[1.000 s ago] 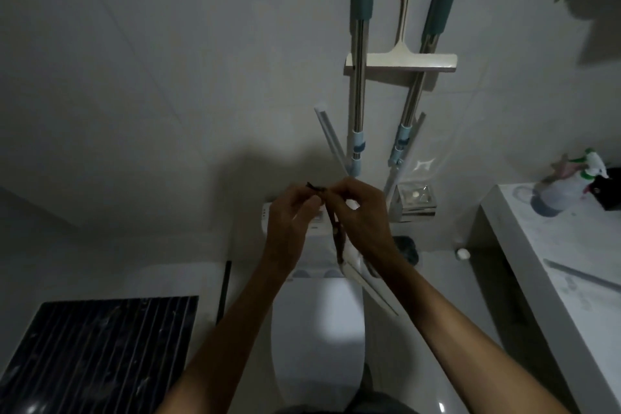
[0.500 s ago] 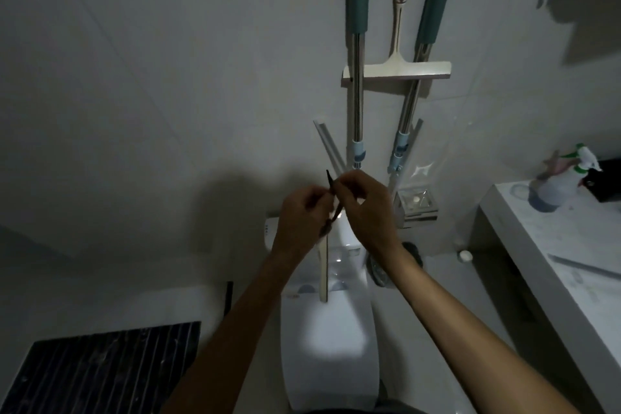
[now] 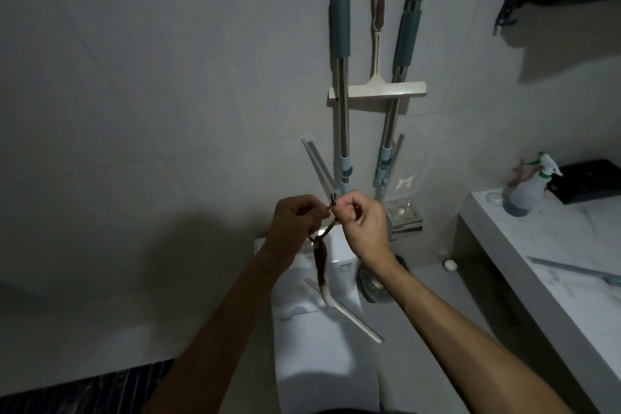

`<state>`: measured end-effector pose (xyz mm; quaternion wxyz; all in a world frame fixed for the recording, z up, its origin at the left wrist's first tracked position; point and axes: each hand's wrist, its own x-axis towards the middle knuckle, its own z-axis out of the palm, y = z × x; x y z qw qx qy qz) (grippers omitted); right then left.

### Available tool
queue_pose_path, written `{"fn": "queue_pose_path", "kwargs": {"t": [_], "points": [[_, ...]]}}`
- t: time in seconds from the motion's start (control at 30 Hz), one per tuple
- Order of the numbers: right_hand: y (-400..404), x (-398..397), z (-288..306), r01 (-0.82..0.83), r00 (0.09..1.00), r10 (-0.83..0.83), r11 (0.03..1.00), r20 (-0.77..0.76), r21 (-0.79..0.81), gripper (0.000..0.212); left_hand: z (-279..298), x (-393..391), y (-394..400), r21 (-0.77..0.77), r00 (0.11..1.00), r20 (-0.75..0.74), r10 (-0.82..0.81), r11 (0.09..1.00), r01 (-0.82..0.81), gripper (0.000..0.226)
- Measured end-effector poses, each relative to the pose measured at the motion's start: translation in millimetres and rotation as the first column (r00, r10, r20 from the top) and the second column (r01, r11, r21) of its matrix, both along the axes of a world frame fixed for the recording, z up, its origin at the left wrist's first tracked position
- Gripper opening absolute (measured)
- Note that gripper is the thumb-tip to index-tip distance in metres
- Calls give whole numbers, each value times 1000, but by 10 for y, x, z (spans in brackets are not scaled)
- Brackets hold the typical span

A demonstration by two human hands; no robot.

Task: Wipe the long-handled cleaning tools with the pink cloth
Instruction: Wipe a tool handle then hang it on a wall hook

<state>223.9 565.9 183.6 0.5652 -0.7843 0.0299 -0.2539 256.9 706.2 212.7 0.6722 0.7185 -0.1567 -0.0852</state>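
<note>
Since half a second ago the small cream squeegee with a dark brown grip [image 3: 327,282] has swung from hanging straight down to a slant, its pale blade now angled toward the lower right, and both hands sit slightly higher against the wall.

In the head view, the left hand [image 3: 295,225] and the right hand [image 3: 361,223] are raised together in front of the grey tiled wall [image 3: 151,77], knuckles nearly touching. Both are curled closed, pinching the thin dark hanging loop [image 3: 332,200] at the top of that squeegee; the tool dangles just below and between the hands, over the white toilet [image 3: 322,373]. No pink cloth can be made out in either hand.

Above the hands, three tools hang on the wall: a steel-shafted mop with a teal foam grip [image 3: 340,44] on the left, a second cream squeegee with a wide flat blade [image 3: 378,89] in the middle, and another steel mop with a teal grip [image 3: 405,44] on the right. Their lower ends reach down just behind the hands.

To the right, a white marble surface [image 3: 554,262] carries a clear spray bottle with a green-and-white trigger [image 3: 527,190] beside a black box [image 3: 591,185]. A dark slatted floor mat [image 3: 84,390] lies at lower left.
</note>
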Motion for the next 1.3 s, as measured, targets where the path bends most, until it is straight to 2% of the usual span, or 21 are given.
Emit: {"fn": "queue_pose_path", "kwargs": {"t": [0.1, 0.17, 0.27, 0.37, 0.47, 0.73, 1.3], "points": [[44, 37, 101, -40, 997, 45, 997, -60, 70, 19, 23, 59, 24, 52, 993, 119, 24, 998, -30, 31], [51, 100, 228, -78, 995, 83, 994, -59, 81, 15, 41, 116, 35, 96, 976, 211, 54, 993, -75, 23], [123, 182, 402, -96, 995, 99, 989, -29, 111, 12, 118, 221, 36, 83, 971, 185, 154, 982, -171, 13], [277, 209, 553, -90, 996, 93, 983, -14, 160, 16, 206, 311, 37, 70, 962, 193, 192, 975, -209, 26], [367, 331, 775, -73, 997, 67, 979, 36, 191, 12, 367, 427, 69, 20, 952, 214, 219, 973, -228, 28], [432, 955, 1338, -23, 994, 2, 981, 107, 195, 13, 856, 872, -59, -178, 931, 187, 313, 943, -281, 19], [-41, 1903, 2606, 89, 950, -102, 994, 294, 56, 11, 2222, 1867, -473, -227, 830, 419, 367, 928, -296, 17]]}}
